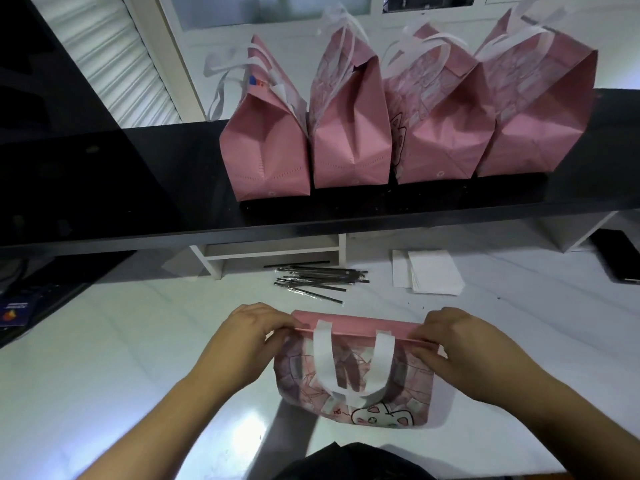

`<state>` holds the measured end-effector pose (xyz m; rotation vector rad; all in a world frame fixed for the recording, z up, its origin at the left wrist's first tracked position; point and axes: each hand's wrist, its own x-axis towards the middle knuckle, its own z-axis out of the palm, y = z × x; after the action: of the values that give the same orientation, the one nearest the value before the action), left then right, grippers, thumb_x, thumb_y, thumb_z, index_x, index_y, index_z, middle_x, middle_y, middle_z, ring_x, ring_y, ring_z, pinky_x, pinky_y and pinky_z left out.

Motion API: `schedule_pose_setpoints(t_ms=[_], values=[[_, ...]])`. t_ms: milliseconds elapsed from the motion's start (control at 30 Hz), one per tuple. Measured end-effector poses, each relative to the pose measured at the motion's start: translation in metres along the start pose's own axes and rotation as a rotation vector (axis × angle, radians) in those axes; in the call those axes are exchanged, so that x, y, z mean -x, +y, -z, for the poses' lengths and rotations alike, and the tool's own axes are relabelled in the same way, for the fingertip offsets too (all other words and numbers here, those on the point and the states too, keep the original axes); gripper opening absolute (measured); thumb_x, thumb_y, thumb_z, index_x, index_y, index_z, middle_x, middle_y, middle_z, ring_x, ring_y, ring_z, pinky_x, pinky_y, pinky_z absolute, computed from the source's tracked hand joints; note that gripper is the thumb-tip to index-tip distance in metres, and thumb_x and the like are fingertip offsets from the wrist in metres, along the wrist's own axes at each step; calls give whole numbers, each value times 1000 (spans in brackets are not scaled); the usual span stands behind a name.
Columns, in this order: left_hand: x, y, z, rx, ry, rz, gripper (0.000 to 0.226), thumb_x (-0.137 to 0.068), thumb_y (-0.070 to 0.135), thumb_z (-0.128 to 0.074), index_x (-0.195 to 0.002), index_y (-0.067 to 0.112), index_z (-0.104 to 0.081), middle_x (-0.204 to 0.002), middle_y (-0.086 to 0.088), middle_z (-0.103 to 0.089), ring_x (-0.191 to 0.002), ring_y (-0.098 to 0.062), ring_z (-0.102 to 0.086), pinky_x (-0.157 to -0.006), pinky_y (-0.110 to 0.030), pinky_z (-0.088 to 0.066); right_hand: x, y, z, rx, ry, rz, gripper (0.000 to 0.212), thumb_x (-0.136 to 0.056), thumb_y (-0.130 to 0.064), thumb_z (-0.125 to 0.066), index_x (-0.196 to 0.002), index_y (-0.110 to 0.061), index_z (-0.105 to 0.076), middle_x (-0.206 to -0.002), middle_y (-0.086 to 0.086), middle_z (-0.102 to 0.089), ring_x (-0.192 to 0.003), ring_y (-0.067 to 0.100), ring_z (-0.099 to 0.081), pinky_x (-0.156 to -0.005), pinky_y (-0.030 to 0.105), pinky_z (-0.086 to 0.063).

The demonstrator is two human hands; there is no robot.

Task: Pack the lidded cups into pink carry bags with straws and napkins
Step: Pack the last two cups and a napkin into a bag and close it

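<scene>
A pink carry bag (398,386) with white handles and a cartoon print stands on the white counter (138,341) in front of me. My left hand (242,337) pinches the left end of its top edge. My right hand (460,344) pinches the right end. The bag's mouth is pressed nearly flat, so its contents are hidden. Several black wrapped straws (318,278) lie in a loose pile beyond the bag. A stack of white napkins (433,271) lies to their right. No cup is visible.
Several pink bags (349,157) with white handles stand in a row on the raised black shelf (138,188). A white shelf divider (270,252) sits under it. A dark device (620,254) lies at the far right, and a small dark card (15,310) at the far left.
</scene>
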<state>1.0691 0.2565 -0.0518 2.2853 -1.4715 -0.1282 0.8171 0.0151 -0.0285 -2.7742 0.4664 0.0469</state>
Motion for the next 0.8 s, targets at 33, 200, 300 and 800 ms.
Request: schedule_pose_setpoints(t_ms=[33, 200, 300, 800], values=[[1, 2, -2, 11, 13, 21, 27, -91, 15, -79, -108, 36, -82, -99, 20, -77, -95, -9, -68, -87, -26, -47, 0, -4, 0, 3, 14, -6, 31, -97, -52, -55, -124, -41, -65, -96, -20, -66, -86, 3, -54, -66, 13, -36], [4, 20, -11, 17, 80, 135, 24, -89, 19, -80, -106, 35, -79, -99, 23, -72, -101, -7, -64, -92, -34, -49, -11, -28, -12, 158, -12, 16, 44, -86, -46, -58, -129, -37, -60, -110, -12, -67, -97, 15, -58, -83, 31, -47], [5, 27, -18, 31, 186, 217, 30, -89, 17, -82, -113, 33, -77, -113, 21, -70, -109, -6, -60, -97, -31, -44, -14, -31, -15, 163, -21, 16, 33, -92, -36, -53, -121, -32, -69, -106, -9, -68, -94, 17, -61, -83, 31, -48], [-38, 122, -48, 606, -40, 168, 50, -106, 39, -53, -153, 49, -39, -150, 34, -40, -132, 12, -45, -106, -18, -45, 56, -16, 80, -52, 371, -552, 32, -92, -24, -55, -60, -18, -57, -54, -2, -57, -50, 16, -55, -47, 40, -48]])
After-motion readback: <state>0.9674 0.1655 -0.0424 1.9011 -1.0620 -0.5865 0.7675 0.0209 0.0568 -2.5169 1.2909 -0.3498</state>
